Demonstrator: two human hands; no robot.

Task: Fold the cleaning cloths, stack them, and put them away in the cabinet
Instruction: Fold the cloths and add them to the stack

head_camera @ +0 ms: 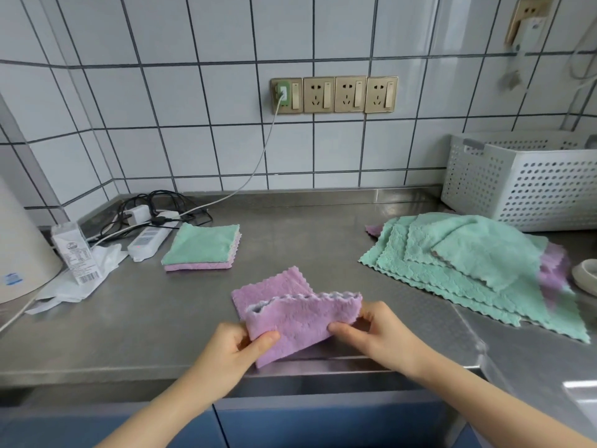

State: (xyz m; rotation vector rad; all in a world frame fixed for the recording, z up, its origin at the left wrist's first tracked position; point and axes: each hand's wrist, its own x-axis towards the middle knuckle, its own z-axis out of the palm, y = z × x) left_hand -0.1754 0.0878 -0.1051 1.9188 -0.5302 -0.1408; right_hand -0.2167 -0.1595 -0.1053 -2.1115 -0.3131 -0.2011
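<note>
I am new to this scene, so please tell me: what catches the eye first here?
First, the purple cloth at the front centre of the counter, half folded, gripped by the left hand and right hand. Next, the loose green pile at right, and the small folded stack at left.

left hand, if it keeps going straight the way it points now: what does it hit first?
Left hand points up-right, pinching the purple cloth. Beyond it, probably the right hand on the cloth's other end; depth unclear.
</note>
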